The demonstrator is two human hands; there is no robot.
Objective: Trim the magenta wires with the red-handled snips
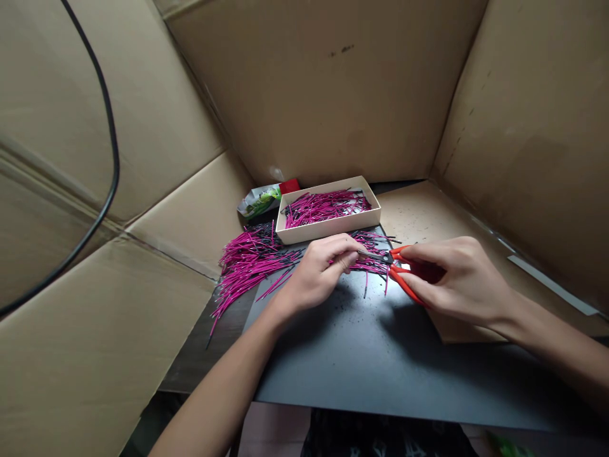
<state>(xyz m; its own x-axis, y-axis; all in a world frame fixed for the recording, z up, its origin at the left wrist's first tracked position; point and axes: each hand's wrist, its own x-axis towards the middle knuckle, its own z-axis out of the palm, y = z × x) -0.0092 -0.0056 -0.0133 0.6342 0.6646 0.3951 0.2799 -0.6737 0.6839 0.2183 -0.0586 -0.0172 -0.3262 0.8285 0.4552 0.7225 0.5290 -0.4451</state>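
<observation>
Below the table's near edge I see dark patterned cloth [385,438], and above it a smooth grey sheet [342,362] covers most of the table [190,365], scattered with small dark specks. Over the middle of that sheet both hands work close together. The left hand [326,270] has its thumb and fingertips pinched together right at the tips of the red-handled cutters [387,258]; I cannot tell from my view whether a strand is caught between them. The right hand [457,279] is curled round the cutters' red grips, which stand spread apart, the dark head pointing left toward the other hand. To the right, a flat brown cardboard piece [409,206] lies under and beyond the right hand, with a white strip [552,285] along the wall.

Just past the left hand, I have loose pink-and-black wires [257,263] heaped to the left, and more strewn behind the cutters. Farther off, a cream box [328,228] holds another load of them. Just behind its left end sits a crumpled green-and-white packet [259,201], near a red piece [289,186]. Cardboard walls [323,108] close the far side, and a black cable [112,127] hangs at far left.
</observation>
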